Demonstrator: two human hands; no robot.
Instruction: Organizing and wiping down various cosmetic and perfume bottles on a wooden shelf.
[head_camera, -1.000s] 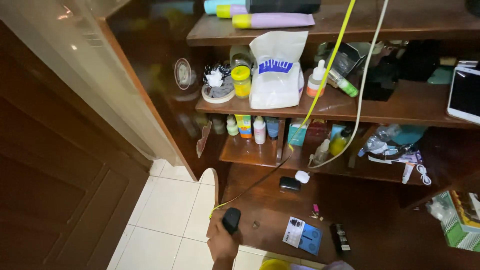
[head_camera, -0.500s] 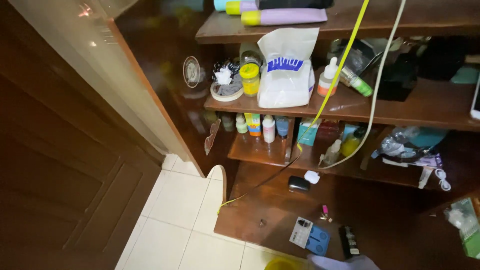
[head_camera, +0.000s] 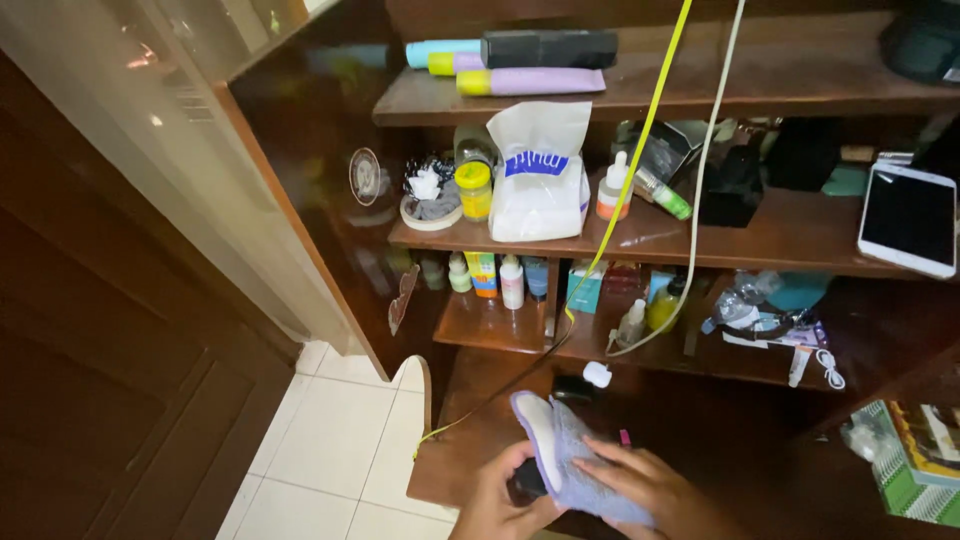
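Observation:
At the bottom middle of the head view, my left hand (head_camera: 490, 505) grips a small black object (head_camera: 527, 483), mostly hidden. My right hand (head_camera: 650, 488) holds a fuzzy bluish-purple cloth (head_camera: 565, 455) with a white underside and lays it over the black object. Both hands are just in front of the lowest wooden shelf board (head_camera: 455, 465).
A dark wooden shelf unit holds a white bag (head_camera: 540, 175), a yellow-lidded jar (head_camera: 473, 190), small bottles (head_camera: 512, 282), coloured tubes (head_camera: 530, 80) and a white-framed tablet (head_camera: 908, 218). A yellow cable (head_camera: 630, 160) and a white cable (head_camera: 700, 180) hang down. White tiled floor (head_camera: 330, 450) and a wooden door (head_camera: 120, 400) lie left; a green box (head_camera: 915, 460) sits right.
A second ago my left hand alone held the black object. Both hands then left view. Now both are back, with the cloth over the object, and the camera has tilted up.

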